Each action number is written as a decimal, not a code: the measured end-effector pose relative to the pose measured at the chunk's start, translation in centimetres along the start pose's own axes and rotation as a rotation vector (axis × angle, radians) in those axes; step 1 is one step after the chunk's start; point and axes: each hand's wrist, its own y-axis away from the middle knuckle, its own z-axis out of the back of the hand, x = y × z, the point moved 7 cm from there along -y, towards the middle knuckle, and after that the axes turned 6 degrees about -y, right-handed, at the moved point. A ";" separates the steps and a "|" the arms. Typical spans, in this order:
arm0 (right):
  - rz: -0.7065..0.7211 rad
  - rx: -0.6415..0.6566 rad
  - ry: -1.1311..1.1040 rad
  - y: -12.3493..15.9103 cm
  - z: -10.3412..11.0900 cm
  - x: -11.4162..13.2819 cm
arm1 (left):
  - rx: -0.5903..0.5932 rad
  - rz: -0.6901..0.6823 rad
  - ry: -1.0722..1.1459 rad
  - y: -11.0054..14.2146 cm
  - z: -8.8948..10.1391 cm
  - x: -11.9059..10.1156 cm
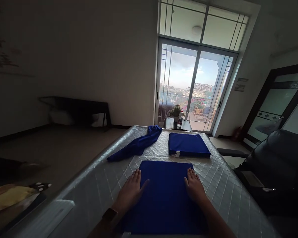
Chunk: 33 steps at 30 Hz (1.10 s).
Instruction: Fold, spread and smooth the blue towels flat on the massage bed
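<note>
A flat blue cushion-like square (166,198), smooth on top, lies right in front of me on the silvery quilted surface (109,178). Along its left edge rests my left hand (131,188), fingers stretched out and the thumb over the top. My right hand (195,186) lies on the opposite edge, also with straight fingers. Neither hand grips anything. Beyond them is a second blue cushion-like square (188,144) with a small white tag at its near edge. To its left spreads a crumpled blue cloth (136,143).
A black armchair (280,165) stands close on the right. At the far end is a small dark table with a potted plant (176,111), before glass sliding doors (178,76). A dark bench (79,109) lines the left wall; yellow fabric (10,198) lies at lower left.
</note>
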 end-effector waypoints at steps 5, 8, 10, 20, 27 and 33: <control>0.008 -0.028 -0.010 0.0 0.0 0.0 | -0.035 -0.168 -0.001 0.8 0.6 -6.7; 0.016 -0.042 -0.002 0.1 -0.2 -0.3 | 0.025 -0.405 0.037 1.4 -0.1 -15.0; 0.042 -0.036 0.024 0.2 -0.4 -0.4 | 0.031 -0.525 0.082 1.3 -0.5 -20.2; 0.047 -0.066 0.007 -0.1 -0.6 -0.7 | 0.052 -0.356 0.062 -2.0 -2.0 -20.6; 0.021 -0.085 -0.036 -0.4 -1.0 -1.0 | -0.006 -0.181 -0.099 -3.6 -1.9 -7.4; 0.031 -0.086 0.005 -0.6 -1.3 -1.0 | -0.057 -0.023 -0.125 -4.0 -1.8 -1.9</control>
